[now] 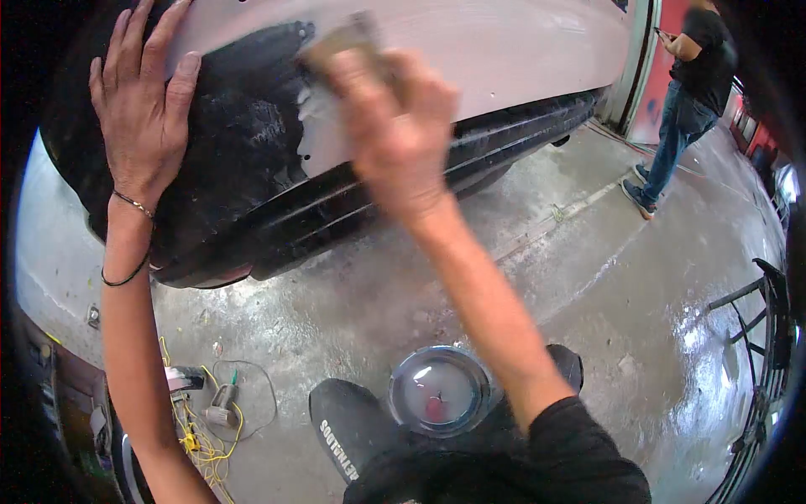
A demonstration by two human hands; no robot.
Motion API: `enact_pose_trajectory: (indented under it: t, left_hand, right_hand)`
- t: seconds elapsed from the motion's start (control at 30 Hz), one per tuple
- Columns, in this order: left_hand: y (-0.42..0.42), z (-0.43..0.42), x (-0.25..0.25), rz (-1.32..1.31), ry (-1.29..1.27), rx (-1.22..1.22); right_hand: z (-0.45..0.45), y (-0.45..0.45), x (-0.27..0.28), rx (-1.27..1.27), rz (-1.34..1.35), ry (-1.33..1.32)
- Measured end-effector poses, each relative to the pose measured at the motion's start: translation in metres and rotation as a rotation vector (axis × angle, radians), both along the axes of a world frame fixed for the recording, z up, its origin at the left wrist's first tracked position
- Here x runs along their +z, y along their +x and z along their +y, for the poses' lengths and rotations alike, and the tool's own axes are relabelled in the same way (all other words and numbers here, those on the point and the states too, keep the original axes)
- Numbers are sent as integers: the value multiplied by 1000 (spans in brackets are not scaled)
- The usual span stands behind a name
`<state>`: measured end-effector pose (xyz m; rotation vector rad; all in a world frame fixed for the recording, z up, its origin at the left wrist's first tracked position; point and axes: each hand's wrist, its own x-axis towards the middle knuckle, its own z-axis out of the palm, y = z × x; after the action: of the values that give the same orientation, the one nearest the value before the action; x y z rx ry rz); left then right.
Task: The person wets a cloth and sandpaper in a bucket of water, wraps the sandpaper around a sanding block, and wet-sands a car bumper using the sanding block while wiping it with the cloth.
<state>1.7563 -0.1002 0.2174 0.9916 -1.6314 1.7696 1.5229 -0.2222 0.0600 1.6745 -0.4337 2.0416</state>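
Observation:
My left hand [143,118] lies with its fingers spread against the black and pinkish-grey car body panel [520,50]. My right hand [395,139], smeared by motion, grips a brownish-grey sanding block [346,40] at the panel. The block is blurred, so its exact face and edges are hard to make out. Just beneath it, a whitish wet streak [319,122] marks the border between the dark and pale areas. Below runs the car's black lower trim [336,206].
Between my knees stands a round basin [403,407] of cloudy water with a reddish thing in it. A corded power tool [222,407] and yellow cord [201,449] lie on the wet floor [588,277]. Another person [693,92] stands at the right, near black metal parts [760,336].

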Motion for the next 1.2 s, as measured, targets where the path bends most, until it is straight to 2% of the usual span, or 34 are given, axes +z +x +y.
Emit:
enact_pose_trajectory:
  t: [0.07, 0.1, 0.13, 0.17, 0.2, 0.27, 0.33, 0.4, 0.47, 0.6, 0.67, 0.7, 0.8, 0.9, 0.97, 1.07, 1.13, 1.17, 1.2]
  left_hand:
    - [-2, -3, 1, 10, -28, 22]
    - [-2, -6, 1, 3, -38, 16]
    - [-3, -8, 1, -11, -47, 16]
    - [-2, -6, 2, -23, -66, 30]
    - [-4, -3, 0, -6, -49, 25]
    - [-17, 7, -5, 49, -100, 223]
    - [-16, 10, -4, 83, -72, 142]
    - [-11, 11, -10, 97, -44, 90]
    - [-5, 5, -8, 103, -63, 62]
    - [11, -18, -11, 25, -228, 0]
    - [18, -27, -13, -21, -303, -30]
    - [20, -29, -12, -29, -314, -55]
    - [20, -27, -13, -20, -304, -103]
    - [21, -21, -16, 4, -268, -134]
    - [18, -22, -17, 29, -259, -110]
    - [13, -18, -13, 67, -219, 16]
    - [3, -1, -13, 143, -90, 110]
    - [-3, 10, -12, 194, -1, 142]
    - [2, 9, -8, 131, -8, 90]
  right_hand:
    - [-48, -68, 13, -207, -31, -50]
    - [-66, -100, 17, -164, -178, 167]
    - [-111, -130, 17, -65, -350, 197]
    - [-139, -155, 12, -123, -394, 281]
    - [-126, -147, 13, -160, -438, 360]
    - [-70, -91, 2, -90, -423, 446]
    - [-11, -11, -45, -126, -207, 154]
    - [30, 32, -96, 80, 16, 194]
    - [24, 25, -69, -11, 34, 107]
    - [2, 14, 59, -54, -7, -27]
    - [2, 25, 57, -67, -59, -42]
    - [5, 36, 33, -64, -76, -24]
    - [35, 79, -98, 10, -58, 88]
    - [39, 69, -90, 30, -5, 96]
    - [24, 57, -9, -10, -39, 7]
    - [19, 45, 60, -126, -67, 32]
    - [25, 66, 35, -144, -183, 64]
    - [35, 78, 11, -104, -145, 32]
    - [45, 90, -13, -64, -105, 3]
